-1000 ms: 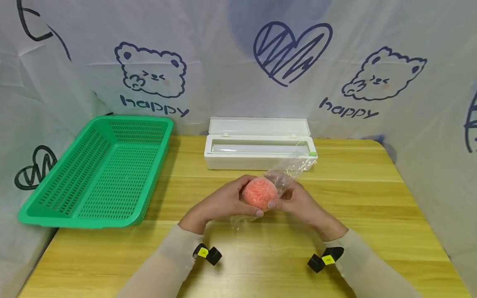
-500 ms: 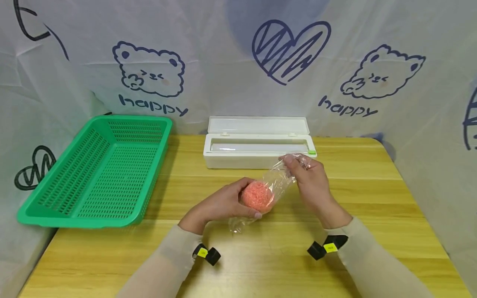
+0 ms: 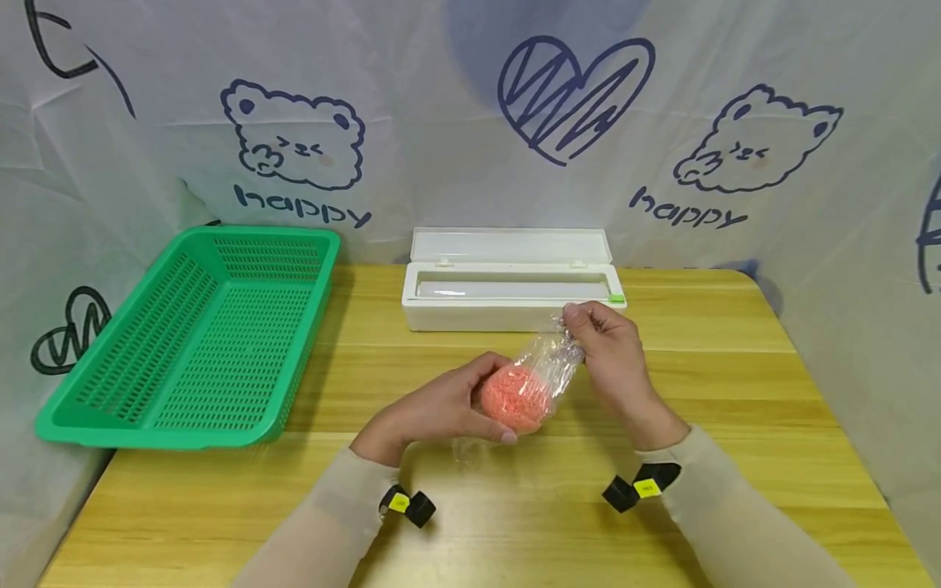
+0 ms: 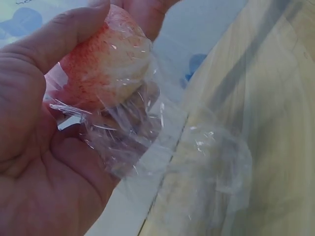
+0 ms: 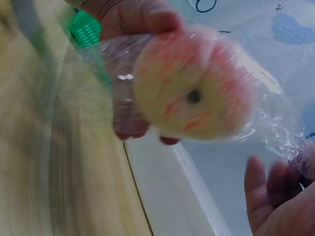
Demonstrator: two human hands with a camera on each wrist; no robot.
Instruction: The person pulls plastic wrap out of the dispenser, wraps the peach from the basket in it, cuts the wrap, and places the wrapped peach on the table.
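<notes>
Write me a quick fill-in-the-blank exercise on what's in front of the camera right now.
1. The clear plastic film is pinched at its gathered end by the ____.
2. The round pink item is gripped by the ____.
3. The green basket stands on the person's ____ side.
4. The lid of the white box is not closed but ____.

Missing words: right hand; left hand; left; open.

thin clear plastic film (image 3: 553, 356), glossy and crinkled, streaky mottled surface on the pink ball (image 3: 509, 402) beneath, smooth green plastic basket (image 3: 154, 438), smooth white plastic box (image 3: 478, 318), wood-grained tabletop (image 3: 735, 392) with a soft sheen, creased matt cloth backdrop (image 3: 441, 147), matt cloth sleeves (image 3: 316, 523)
</notes>
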